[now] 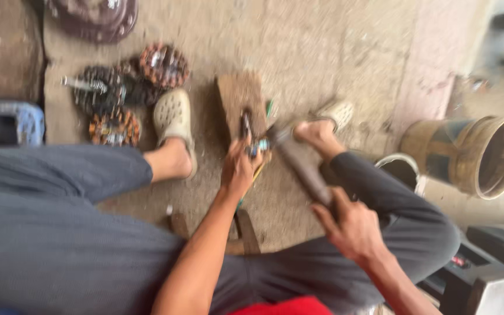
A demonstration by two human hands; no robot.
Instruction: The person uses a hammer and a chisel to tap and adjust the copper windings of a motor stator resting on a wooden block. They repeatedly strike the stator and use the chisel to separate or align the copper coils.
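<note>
1. Concrete floor (333, 52): the person sits low on it, legs spread, so the work lies between the feet.
2. Wooden block (237, 93), centre, serves as an anvil.
3. Hammer (301, 166): right hand (351, 227), fingers wrapped round the handle end for swing.
4. Left hand (239, 169) pinches a small metal part (255, 146) steady at the block's near edge.
5. Wound stators (126, 90) lie far left, in reach.

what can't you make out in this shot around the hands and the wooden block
Head view only, all motion-blurred:
- The small item the left hand pinches on the wooden block: too blurred and small to identify.
- The head of the handled tool in the right hand: smeared where it meets the block.
- The round wound parts by the left shoe: detail lost to blur.
- The dark disc at top: cut off by the edge.
</note>
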